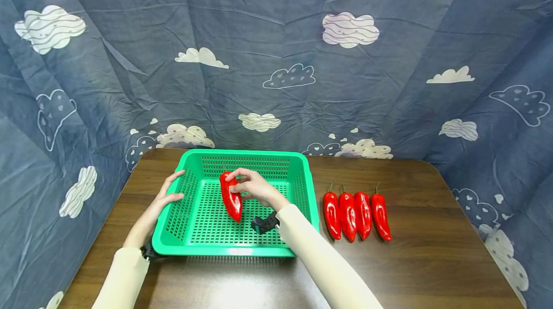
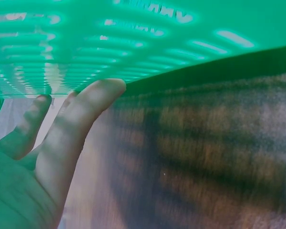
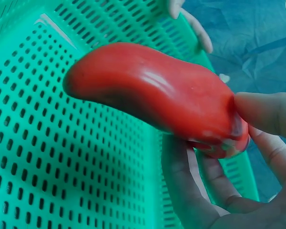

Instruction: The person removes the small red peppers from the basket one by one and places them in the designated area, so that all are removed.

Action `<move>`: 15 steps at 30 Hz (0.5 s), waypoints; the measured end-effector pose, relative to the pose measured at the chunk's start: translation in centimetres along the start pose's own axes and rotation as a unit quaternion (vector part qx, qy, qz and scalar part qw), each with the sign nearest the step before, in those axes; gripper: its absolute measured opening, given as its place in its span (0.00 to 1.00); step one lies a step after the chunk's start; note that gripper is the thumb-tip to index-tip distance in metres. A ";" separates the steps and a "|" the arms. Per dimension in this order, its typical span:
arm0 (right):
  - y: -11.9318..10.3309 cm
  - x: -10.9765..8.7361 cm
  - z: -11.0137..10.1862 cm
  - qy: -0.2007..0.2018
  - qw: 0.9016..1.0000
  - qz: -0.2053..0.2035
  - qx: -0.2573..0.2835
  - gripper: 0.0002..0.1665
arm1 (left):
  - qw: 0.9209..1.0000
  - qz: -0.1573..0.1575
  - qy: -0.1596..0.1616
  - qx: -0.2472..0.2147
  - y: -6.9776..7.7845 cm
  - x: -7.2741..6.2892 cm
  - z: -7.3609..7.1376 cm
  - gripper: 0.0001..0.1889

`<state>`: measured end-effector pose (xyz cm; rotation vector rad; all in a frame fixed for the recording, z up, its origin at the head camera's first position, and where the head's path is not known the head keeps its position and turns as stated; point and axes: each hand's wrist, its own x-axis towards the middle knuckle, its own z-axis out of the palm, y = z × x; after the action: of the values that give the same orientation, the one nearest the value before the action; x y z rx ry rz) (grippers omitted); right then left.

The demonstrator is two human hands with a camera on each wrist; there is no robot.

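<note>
The right hand (image 1: 255, 186) pinches a glossy red pepper (image 1: 232, 206) near its stem end, with thumb and fingers on either side. In the right wrist view, this pepper (image 3: 148, 86) has its curved tip pointing away from the hand over the slotted floor of a green plastic basket (image 3: 33, 119). At the basket's left side, the left hand (image 1: 157, 208) rests on the rim with fingers fairly straight and spread. Its fingers (image 2: 81, 114) lie against the slotted green wall in the left wrist view.
Right of the basket, several red peppers (image 1: 347, 215) with green stems lie side by side on the brown wooden table (image 1: 432, 251). A dark blue cloud-patterned curtain (image 1: 276, 107) hangs behind the table and along its sides.
</note>
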<state>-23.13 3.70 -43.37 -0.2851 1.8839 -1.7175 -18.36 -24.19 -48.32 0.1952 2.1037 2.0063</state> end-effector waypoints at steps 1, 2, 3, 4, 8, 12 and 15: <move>-0.1 -0.1 -0.1 0.001 1.000 -0.001 0.001 0.16 | 1.000 0.002 0.001 0.005 0.1 0.0 0.0 0.34; -0.2 -0.2 -0.3 0.000 1.000 -0.002 0.003 0.16 | 1.000 0.002 0.002 0.008 0.1 0.0 0.0 0.34; -0.3 -0.4 -0.4 0.000 1.000 -0.004 0.004 0.16 | 1.000 0.001 0.003 0.006 0.1 0.0 0.0 0.34; -0.4 -0.5 -0.5 -0.001 1.000 -0.005 0.006 0.16 | 1.000 0.001 0.004 0.006 0.1 0.0 0.0 0.34; -0.7 -1.0 -1.1 -0.003 1.000 -0.013 0.012 0.16 | 1.000 0.004 0.007 0.013 0.2 -0.1 0.1 0.34; -1.0 -1.4 -1.9 0.000 1.000 -0.021 0.019 0.16 | 1.000 -0.004 0.006 0.007 0.2 -0.1 0.1 0.34; -1.2 -1.9 -2.6 0.004 0.999 -0.028 0.023 0.16 | 1.000 0.000 0.006 0.013 0.1 0.0 0.1 0.34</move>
<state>-23.23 6.63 -41.64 -0.3156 1.8549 -1.7999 -18.34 -24.14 -48.19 0.1880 2.1380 1.9877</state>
